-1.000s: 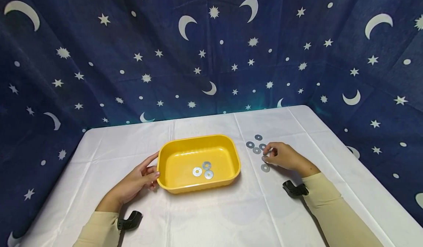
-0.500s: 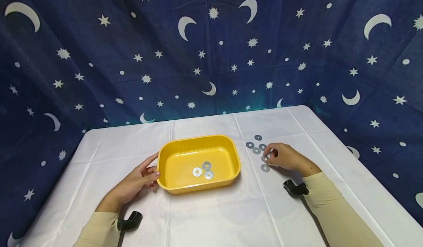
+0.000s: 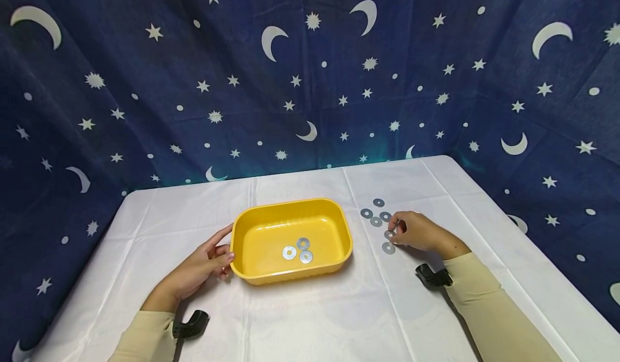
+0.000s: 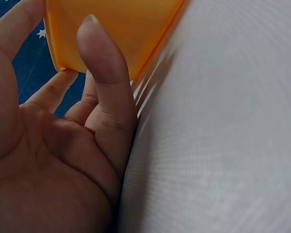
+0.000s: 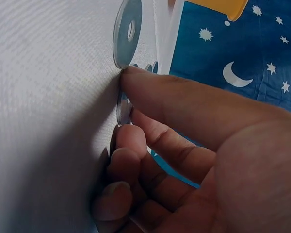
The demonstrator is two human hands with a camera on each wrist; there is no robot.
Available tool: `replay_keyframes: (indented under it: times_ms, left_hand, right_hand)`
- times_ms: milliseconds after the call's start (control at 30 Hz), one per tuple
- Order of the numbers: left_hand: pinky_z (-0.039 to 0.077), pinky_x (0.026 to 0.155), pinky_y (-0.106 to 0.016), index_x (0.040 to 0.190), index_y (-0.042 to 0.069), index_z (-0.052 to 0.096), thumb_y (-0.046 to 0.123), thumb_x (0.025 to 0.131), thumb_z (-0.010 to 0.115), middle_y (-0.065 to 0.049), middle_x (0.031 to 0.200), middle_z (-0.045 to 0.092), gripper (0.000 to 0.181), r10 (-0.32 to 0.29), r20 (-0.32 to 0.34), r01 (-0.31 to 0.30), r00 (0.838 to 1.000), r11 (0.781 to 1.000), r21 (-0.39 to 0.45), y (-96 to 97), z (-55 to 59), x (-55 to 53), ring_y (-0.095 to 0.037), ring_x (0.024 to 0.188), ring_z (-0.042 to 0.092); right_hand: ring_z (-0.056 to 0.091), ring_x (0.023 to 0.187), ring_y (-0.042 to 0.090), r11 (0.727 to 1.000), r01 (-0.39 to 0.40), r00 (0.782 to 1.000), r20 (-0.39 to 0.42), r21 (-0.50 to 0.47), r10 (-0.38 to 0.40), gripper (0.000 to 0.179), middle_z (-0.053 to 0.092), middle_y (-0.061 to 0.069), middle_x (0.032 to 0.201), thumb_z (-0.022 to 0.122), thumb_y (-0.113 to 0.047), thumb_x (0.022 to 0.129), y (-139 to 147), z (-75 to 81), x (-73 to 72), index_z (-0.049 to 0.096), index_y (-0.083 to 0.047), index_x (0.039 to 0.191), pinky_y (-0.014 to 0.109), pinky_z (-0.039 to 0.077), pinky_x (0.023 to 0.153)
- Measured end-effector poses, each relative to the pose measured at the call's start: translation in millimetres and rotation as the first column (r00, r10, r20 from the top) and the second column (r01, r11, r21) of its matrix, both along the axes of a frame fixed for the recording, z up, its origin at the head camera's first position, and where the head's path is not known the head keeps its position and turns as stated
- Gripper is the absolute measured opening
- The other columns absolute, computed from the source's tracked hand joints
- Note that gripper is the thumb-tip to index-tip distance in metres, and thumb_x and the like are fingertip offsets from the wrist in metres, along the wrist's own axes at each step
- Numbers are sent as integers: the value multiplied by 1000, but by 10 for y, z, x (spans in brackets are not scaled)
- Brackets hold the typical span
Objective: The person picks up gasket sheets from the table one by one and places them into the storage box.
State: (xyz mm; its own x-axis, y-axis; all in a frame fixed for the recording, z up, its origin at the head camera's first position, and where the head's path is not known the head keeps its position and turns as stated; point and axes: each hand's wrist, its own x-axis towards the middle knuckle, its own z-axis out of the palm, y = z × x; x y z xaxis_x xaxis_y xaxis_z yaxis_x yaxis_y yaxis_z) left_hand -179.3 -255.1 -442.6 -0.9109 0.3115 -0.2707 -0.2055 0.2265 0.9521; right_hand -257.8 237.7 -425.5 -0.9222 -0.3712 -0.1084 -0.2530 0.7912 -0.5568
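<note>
My left hand (image 3: 197,268) rests against the left end of a yellow plastic tray (image 3: 290,276), thumb and fingers touching the outside of its wall. In the left wrist view, the thumb (image 4: 104,58) shows in front of the tray (image 4: 131,29). Three flat metal washers lie inside the tray, one being the left washer (image 3: 289,253). My right hand (image 3: 421,234) pinches a washer (image 3: 389,234) between thumb and index finger, low at the tabletop. In the right wrist view this washer (image 5: 123,109) is partly covered by the thumb. Nearer me lies another washer (image 3: 388,248).
Several more washers, such as the far washer (image 3: 379,203), lie flat just beyond my right fingers. A white cloth (image 3: 310,324) covers the table. Dark blue curtains (image 3: 242,136) with moons and stars stand behind and at both sides.
My right fingers have shifted very slightly, and more of the washer between them shows now. The left hand, tray and other washers stay put.
</note>
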Motion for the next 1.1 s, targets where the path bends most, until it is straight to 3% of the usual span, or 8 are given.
replay_keyframes:
  times_ms: [233, 567, 1100]
  left_hand:
    - [53, 65, -28, 145, 34, 17, 21, 90, 58, -9, 101, 50, 70, 3, 7, -3, 1000, 1000, 9, 9, -15, 2, -17, 71, 56]
    - [53, 65, -28, 146, 33, 17, 21, 91, 57, -11, 102, 50, 69, -9, -5, 9, 1000, 1000, 15, 1, -12, -2, -17, 70, 56]
    - [53, 65, -28, 145, 34, 17, 22, 91, 57, -13, 104, 50, 69, -13, -6, 13, 1000, 1000, 6, -3, -6, -2, -17, 71, 56]
  right_hand:
    - [45, 63, 13, 1000, 22, 999, 33, -6, -22, 23, 46, 1, 69, 72, -11, 75, -22, 1, 13, 55, -6, 89, 23, 37, 55]
    - [46, 70, 15, 1000, -3, 1000, 3, -19, 3, 25, 46, 3, 74, 73, -10, 74, -22, -18, 1, 53, -7, 88, 24, 38, 60]
    - [47, 68, 15, 997, -31, 1000, 2, -64, 31, 24, 47, 1, 72, 69, -4, 76, -21, -22, 1, 51, -8, 93, 23, 40, 57]
